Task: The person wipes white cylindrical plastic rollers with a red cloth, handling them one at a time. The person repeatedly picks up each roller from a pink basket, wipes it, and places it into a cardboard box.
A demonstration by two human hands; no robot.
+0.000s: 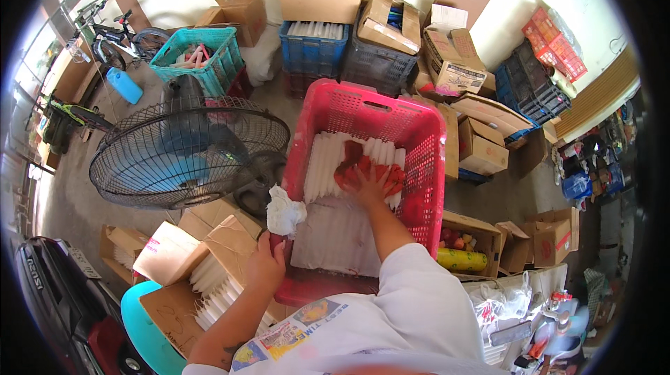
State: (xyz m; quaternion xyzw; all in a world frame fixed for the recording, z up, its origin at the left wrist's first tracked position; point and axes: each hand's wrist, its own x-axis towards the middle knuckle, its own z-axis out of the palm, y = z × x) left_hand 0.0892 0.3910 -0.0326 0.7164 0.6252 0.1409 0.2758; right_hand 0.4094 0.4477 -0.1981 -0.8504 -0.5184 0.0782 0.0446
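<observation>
A deep pink plastic crate (423, 197) stands before me, with rows of white candles (322, 165) lying in it. My right hand (370, 185) reaches inside and presses a red cloth (354, 158) onto the far candles, its fingers spread. Nearer to me, a whitish translucent layer (335, 235) covers part of the contents. My left hand (268, 262) grips the crate's left rim, thumb and fingers closed about it. Just beyond that hand, a crumpled white cloth (285, 211) hangs over the same rim.
A standing fan (188, 155) is left of the crate. An open cardboard box of white candles (216, 291) sits on a turquoise stool (139, 298). Stacked crates and cartons (314, 40) line the back wall. A motorcycle (63, 305) is at lower left; a box with a yellow roll (462, 260) is right.
</observation>
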